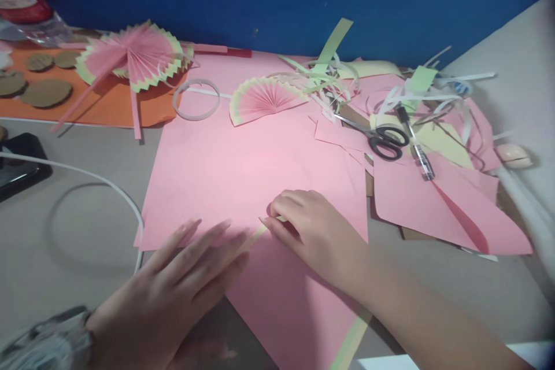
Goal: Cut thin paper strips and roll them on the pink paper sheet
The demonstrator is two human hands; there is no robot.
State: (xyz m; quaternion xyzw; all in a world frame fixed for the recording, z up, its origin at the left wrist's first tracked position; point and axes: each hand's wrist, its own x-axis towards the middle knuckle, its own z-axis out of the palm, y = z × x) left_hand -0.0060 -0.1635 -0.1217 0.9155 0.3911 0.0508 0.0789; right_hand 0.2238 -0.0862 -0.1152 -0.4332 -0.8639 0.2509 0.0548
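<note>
A pink paper strip sheet (290,300) with green and yellow borders slants towards me across the table's near side. My right hand (310,231) pinches its far edge, where a narrow yellow-green band shows between thumb and curled fingers. Beside it, my left hand (191,272) lies with fingers stretched out over the same edge, partly hiding it. Under both hands' fingertips spreads a larger pink sheet (247,162). On that sheet's far part rests a pleated paper fan (269,99), pink with a yellow-green rim.
Scissors (385,141), a pen (416,144) and paper scraps (437,202) crowd the right. At far left are another pleated fan piece (143,55), cardboard discs (45,92) and a bottle (26,0). A white cable (108,182) curves near my left hand. A blue partition (225,0) stands behind.
</note>
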